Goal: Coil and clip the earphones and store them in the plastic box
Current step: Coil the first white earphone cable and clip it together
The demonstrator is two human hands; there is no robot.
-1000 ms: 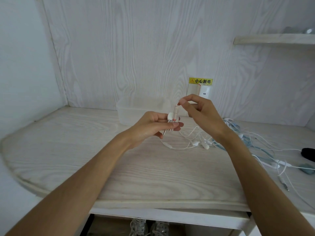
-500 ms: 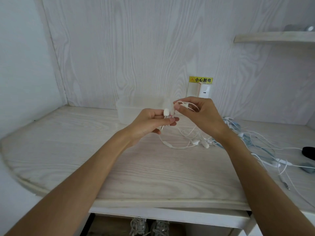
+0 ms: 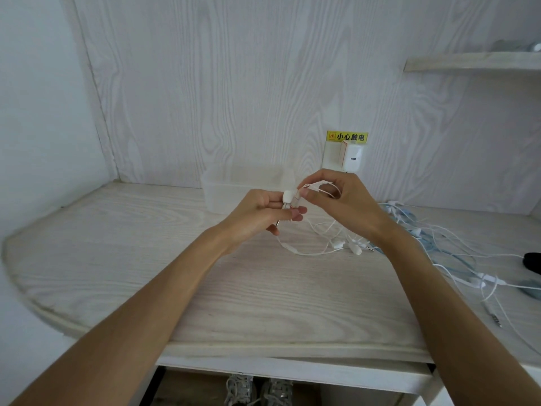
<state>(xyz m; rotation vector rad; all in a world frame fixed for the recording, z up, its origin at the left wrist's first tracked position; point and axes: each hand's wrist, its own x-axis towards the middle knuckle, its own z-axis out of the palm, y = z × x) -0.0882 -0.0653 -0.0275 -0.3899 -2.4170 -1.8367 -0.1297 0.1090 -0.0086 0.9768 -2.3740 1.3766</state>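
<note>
My left hand [image 3: 260, 213] grips the white earbuds [image 3: 288, 197] and the plug end of a pair of white earphones, held above the table. My right hand [image 3: 336, 200] pinches the white cable [image 3: 314, 186] of that pair close to the earbuds, a loop of it passing round the fingers. The rest of this cable [image 3: 304, 250] trails down onto the table in front of the hands. The translucent plastic box [image 3: 222, 186] stands behind my hands, against the back wall. No clip can be made out.
A tangle of more white and blue earphones [image 3: 439, 244] spreads over the right side of the table [image 3: 146, 273]. A black object [image 3: 532, 260] lies at the right edge. A white charger [image 3: 352, 156] sits in a wall socket under a yellow label. A shelf [image 3: 468, 60] hangs upper right.
My right hand has come down and in towards my left hand, bringing a loop of cable to the earbuds. My left hand has stayed almost still.
</note>
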